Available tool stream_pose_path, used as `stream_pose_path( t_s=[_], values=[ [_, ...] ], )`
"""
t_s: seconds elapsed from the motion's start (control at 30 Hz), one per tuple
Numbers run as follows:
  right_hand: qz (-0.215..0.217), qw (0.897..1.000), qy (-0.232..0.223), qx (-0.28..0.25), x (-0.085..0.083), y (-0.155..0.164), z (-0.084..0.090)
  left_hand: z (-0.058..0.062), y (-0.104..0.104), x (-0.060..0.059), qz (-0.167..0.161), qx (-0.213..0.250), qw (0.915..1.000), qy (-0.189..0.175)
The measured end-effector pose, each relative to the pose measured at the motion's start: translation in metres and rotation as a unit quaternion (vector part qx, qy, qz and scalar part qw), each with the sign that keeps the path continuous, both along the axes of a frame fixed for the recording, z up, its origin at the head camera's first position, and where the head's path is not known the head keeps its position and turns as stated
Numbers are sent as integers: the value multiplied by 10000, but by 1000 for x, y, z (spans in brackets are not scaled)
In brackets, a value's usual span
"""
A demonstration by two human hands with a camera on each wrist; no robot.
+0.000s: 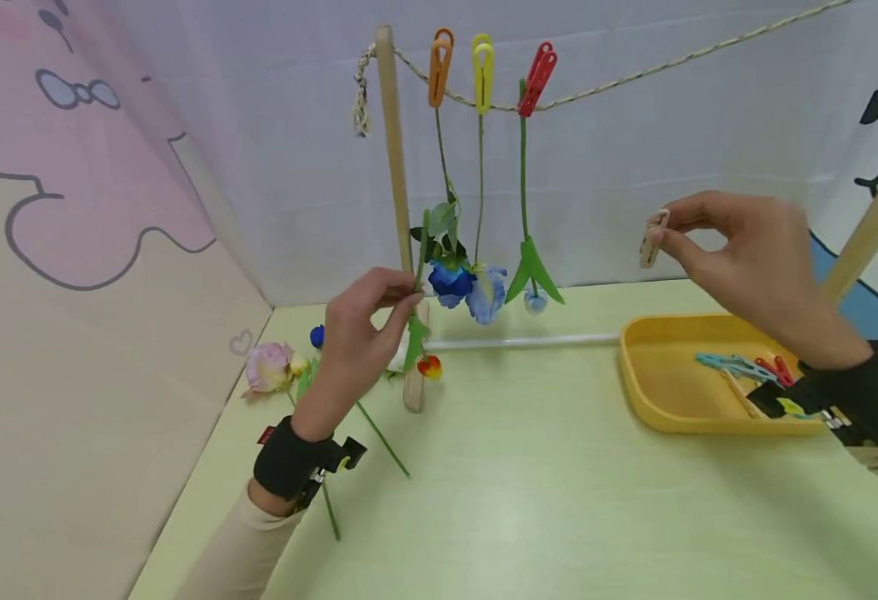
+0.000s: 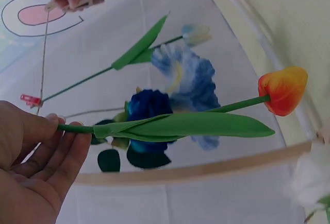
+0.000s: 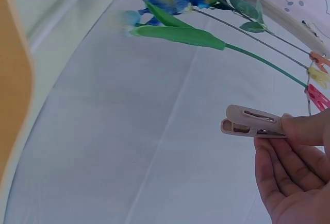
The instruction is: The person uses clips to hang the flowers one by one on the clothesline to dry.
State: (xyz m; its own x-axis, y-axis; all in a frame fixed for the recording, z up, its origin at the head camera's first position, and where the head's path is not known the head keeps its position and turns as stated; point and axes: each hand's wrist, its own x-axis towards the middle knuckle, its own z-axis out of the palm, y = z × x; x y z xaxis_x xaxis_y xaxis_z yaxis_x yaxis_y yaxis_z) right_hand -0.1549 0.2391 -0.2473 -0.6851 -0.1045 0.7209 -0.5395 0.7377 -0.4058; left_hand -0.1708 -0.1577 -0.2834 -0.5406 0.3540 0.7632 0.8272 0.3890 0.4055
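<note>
My left hand (image 1: 367, 329) pinches the green stem of an orange-red artificial tulip (image 2: 283, 91), its bloom pointing down in the head view. Between the thumb and fingers of my right hand (image 1: 746, 258) is a pale beige clothespin (image 3: 252, 121), held above the yellow tray. From a rope (image 1: 619, 83) three flowers hang upside down: a dark blue rose (image 1: 450, 282) by an orange clothespin (image 1: 441, 68), a light blue iris (image 1: 487, 296) by a yellow clothespin (image 1: 483, 75), and a pale blue tulip (image 1: 535, 300) by a red clothespin (image 1: 537, 79).
A wooden post (image 1: 392, 150) carries the rope's left end; another post (image 1: 877, 212) stands at the right. More flowers, including a pink one (image 1: 268, 369), lie at the table's left. The yellow tray (image 1: 637, 392) holds several clothespins. A white bar (image 1: 529, 342) runs low across the back.
</note>
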Motion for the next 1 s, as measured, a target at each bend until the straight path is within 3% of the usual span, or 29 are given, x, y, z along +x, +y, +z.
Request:
stream_pose_path(
  t_s=[0.2,0.5,0.67,0.87,1.0],
  values=[
    [290,9992,129,-256,-8,-11,29,-9,37,-4,-475,195,9975,-480],
    [450,9977,377,-346,-22,-23,72,-9,90,-15,-869,459,9875,-1234],
    [432,9973,437,-395,-32,-34,94,-4,112,-21,-757,497,9832,-1585],
    [609,9954,400,-627,-49,-43,121,9,132,-39,-618,603,9809,-1745],
    [611,9952,-37,-763,-62,-43,135,18,143,-50,-615,634,9803,-1766]
  ],
)
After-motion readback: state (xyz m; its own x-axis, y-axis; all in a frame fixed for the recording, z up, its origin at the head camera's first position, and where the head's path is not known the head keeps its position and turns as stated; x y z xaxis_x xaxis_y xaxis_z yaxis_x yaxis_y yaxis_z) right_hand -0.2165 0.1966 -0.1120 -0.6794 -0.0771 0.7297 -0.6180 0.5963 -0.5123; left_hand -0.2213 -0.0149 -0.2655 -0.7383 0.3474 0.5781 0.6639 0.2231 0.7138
